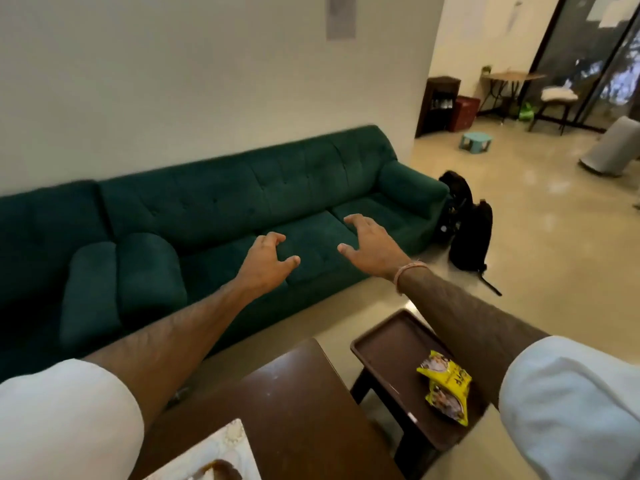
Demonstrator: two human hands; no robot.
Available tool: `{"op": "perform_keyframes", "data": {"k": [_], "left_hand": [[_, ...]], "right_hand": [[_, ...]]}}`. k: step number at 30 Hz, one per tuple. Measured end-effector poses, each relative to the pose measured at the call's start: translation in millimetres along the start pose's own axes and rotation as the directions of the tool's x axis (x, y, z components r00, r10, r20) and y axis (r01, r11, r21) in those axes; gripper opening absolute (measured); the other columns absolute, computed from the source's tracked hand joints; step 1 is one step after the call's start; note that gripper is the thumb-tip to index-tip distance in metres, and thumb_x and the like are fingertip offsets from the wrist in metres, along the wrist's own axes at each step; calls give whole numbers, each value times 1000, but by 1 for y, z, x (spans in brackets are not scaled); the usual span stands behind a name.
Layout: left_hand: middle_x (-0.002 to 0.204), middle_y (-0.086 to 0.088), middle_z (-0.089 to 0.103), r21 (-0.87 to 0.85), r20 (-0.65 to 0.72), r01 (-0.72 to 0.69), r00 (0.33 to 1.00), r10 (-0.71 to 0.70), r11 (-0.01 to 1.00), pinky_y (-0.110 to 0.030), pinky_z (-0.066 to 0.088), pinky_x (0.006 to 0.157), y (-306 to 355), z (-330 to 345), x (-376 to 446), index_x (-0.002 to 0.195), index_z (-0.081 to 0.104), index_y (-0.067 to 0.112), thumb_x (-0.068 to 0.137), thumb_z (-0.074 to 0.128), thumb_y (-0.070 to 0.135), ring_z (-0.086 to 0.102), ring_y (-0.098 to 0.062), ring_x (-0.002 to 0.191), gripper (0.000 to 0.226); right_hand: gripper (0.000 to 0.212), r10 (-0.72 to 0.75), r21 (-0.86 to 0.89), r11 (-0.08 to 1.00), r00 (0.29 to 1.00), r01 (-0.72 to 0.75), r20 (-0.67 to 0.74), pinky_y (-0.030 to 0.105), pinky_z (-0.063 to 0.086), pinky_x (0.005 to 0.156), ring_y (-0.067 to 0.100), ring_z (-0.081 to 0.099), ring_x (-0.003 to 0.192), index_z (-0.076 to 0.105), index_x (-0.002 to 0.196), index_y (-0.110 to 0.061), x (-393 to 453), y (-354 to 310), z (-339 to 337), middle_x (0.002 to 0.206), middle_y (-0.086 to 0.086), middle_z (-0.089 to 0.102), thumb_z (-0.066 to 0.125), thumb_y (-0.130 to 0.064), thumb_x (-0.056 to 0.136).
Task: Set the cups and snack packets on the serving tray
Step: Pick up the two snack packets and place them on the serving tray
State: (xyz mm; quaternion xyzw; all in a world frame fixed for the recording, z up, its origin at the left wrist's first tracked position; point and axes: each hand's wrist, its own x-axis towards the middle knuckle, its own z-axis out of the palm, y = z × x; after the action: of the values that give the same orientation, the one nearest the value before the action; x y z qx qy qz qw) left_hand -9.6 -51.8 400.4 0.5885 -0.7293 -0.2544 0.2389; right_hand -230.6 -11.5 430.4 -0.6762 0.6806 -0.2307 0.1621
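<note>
A dark brown serving tray [388, 344] sits on a small stool at the lower right. On it lie yellow snack packets [445, 388], stacked one on another. My left hand [266, 265] and my right hand [370, 245] are both stretched out in the air in front of the green sofa, far above and beyond the tray. Both hold nothing, with fingers spread and slightly curled. No cups are in view.
A brown wooden table [294, 403] fills the lower middle, with a white patterned mat [221, 452] at its near corner. The green sofa [207, 209] runs along the wall. Black backpacks [467, 230] stand on the floor by its right end.
</note>
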Motion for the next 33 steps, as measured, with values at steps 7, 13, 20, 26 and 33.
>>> {"op": "perform_keyframes", "data": {"k": [7,13,20,26,33], "left_hand": [[139,-10,48,20,263,19,965,-24,1000,-35,47,101,1,177,25,138,45,14,86,70,37,54,-23,120,62],[134,-5,53,11,447,55,893,-54,998,-27,42,85,-11,319,26,133,48,16,86,69,39,52,-15,109,56],[132,-7,56,30,611,156,778,-142,987,-36,48,98,-38,456,17,134,48,13,87,68,39,55,-23,118,57],[114,-1,59,47,672,293,698,-247,955,-25,46,66,-58,551,3,127,53,15,86,71,39,56,-13,92,51],[109,-1,72,-14,644,308,730,-227,951,-18,42,58,-51,632,-10,106,65,18,72,78,55,65,-15,88,52]], "right_hand": [[60,225,14,974,972,-226,61,32,34,109,28,45,134,40,143,-11,-26,166,44,148,12,44,62,-31,91],[56,411,0,911,906,-413,96,31,38,97,32,50,124,43,140,-12,-64,301,97,140,15,50,63,-32,91],[56,571,-3,817,809,-576,138,36,42,96,35,53,120,45,136,-10,-101,426,166,133,17,55,64,-34,90],[53,698,36,707,705,-706,122,28,37,86,33,56,119,50,131,-7,-118,497,219,129,16,60,68,-34,88],[80,892,262,404,441,-876,98,46,46,102,39,52,126,36,139,0,-113,534,265,141,21,48,68,-49,85]]}}
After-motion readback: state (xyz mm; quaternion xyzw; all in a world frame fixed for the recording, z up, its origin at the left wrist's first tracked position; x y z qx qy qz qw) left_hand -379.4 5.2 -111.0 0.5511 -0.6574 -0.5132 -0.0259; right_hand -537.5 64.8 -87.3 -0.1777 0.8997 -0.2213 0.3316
